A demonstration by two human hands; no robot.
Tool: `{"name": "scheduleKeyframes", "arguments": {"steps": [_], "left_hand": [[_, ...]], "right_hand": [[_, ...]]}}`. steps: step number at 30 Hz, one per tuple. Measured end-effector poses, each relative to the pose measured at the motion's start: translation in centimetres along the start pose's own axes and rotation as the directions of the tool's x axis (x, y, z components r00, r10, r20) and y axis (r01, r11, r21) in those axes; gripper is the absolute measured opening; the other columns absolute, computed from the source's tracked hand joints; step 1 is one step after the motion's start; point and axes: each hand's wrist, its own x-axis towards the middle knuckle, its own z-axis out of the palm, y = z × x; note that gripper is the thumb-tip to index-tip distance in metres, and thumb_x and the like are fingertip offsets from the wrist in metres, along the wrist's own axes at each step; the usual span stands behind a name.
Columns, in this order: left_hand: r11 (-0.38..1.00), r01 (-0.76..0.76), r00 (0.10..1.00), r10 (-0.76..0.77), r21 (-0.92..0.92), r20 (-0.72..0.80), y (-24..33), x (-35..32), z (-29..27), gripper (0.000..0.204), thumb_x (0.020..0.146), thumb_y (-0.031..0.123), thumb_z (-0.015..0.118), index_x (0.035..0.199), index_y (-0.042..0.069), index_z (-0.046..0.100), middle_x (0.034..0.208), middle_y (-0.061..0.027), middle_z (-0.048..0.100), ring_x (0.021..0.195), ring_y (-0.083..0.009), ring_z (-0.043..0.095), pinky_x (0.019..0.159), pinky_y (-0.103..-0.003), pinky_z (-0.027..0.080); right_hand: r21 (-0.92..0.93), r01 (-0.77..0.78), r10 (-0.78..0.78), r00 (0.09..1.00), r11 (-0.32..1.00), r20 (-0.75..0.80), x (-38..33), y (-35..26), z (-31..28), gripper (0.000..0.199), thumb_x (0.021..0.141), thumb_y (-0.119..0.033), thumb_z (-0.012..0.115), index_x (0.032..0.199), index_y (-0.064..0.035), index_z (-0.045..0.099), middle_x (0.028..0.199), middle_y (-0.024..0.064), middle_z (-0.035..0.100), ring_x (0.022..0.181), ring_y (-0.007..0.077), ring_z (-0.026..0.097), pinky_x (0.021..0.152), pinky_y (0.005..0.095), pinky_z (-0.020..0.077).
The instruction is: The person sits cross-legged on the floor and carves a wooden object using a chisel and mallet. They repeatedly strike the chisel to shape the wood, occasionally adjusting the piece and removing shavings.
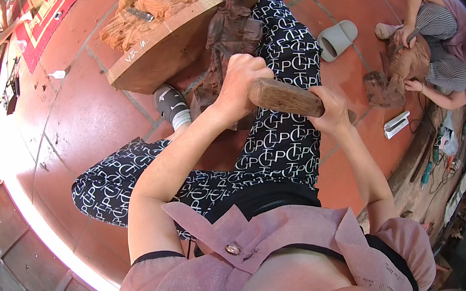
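Observation:
My right hand is wrapped round a worn wooden mallet, its thick end pointing left. That end is beside my left hand, which is closed in a fist. Whatever the fist holds, if anything, is hidden from view. Just beyond the fist, a dark brown carved wooden figure stands between my legs, with its lower part partly covered by my hand and arm. Behind it to the left is a thick, light wooden slab, and a rough orange-brown wood carving is at its far side.
A grey slipper lies on the red tile floor. On the right, another person handles a brown wood carving. Tools and cables clutter the right edge, near a small white box. A red mat is far left.

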Motion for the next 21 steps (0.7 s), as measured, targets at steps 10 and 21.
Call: {"name": "scheduleKeyframes", "arguments": {"steps": [10, 21], "left_hand": [[0.998, -0.053, 0.992, 0.056, -0.027, 0.116, -0.5, -0.6, -1.1, 0.015, 0.065, 0.015, 0.069, 0.073, 0.012, 0.057, 0.080, -0.0026, 0.055, 0.085, -0.0249, 0.052, 0.083, -0.038, 0.038], [0.992, -0.034, 0.985, 0.053, 0.118, -0.166, 1.0, -0.8, -2.7, 0.014, 0.067, 0.017, 0.069, 0.072, 0.009, 0.058, 0.079, -0.0045, 0.054, 0.082, -0.0265, 0.053, 0.085, -0.039, 0.040]], "right_hand": [[0.031, 0.092, -0.092, 0.996, 0.995, 0.015, -0.1, 1.1, -0.4, 0.041, 0.060, 0.003, 0.072, 0.098, -0.0071, 0.062, 0.083, 0.0095, 0.064, 0.075, 0.0321, 0.063, 0.064, 0.0414, 0.0493], [0.013, 0.001, -0.001, 1.000, 1.000, 0.014, -0.1, 0.7, -0.3, 0.039, 0.060, 0.001, 0.075, 0.098, -0.0047, 0.063, 0.089, 0.0114, 0.068, 0.082, 0.0318, 0.067, 0.069, 0.0396, 0.0536]]}}
